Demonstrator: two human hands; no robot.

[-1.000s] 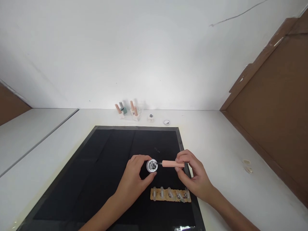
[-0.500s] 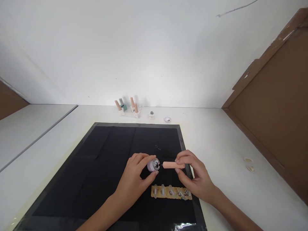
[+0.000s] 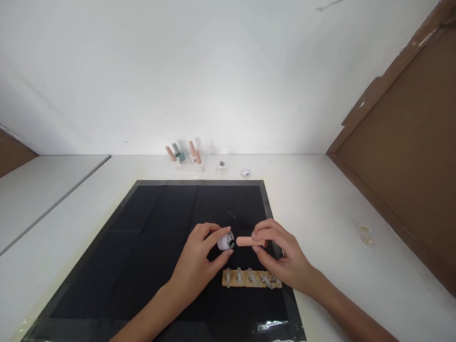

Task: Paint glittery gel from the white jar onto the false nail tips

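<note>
My left hand (image 3: 203,251) grips a small white jar (image 3: 223,241) between thumb and fingers, tilted so its silvery open mouth faces right. Between the thumb and fingers of my right hand (image 3: 280,249) is a nail polish brush with a long peach cap (image 3: 245,241), held level. Its dark tip points left at the jar's mouth; whether it touches the inside cannot be made out. Just below both hands, a yellowish strip (image 3: 244,284) carrying several clear nail tips lies on the black mat (image 3: 149,266).
At the back stand several nail polish bottles (image 3: 198,164) with peach or grey caps. An uncapped bottle (image 3: 221,167) and a small round white lid (image 3: 245,174) are to their right. Two small pale discs (image 3: 366,241) lie on the white table at right. Brown cardboard (image 3: 399,156) rises beyond.
My right hand has brought the peach-capped brush slightly left, so its cap end is nearer the jar and less of the dark stem shows. The whole view has shifted a little.
</note>
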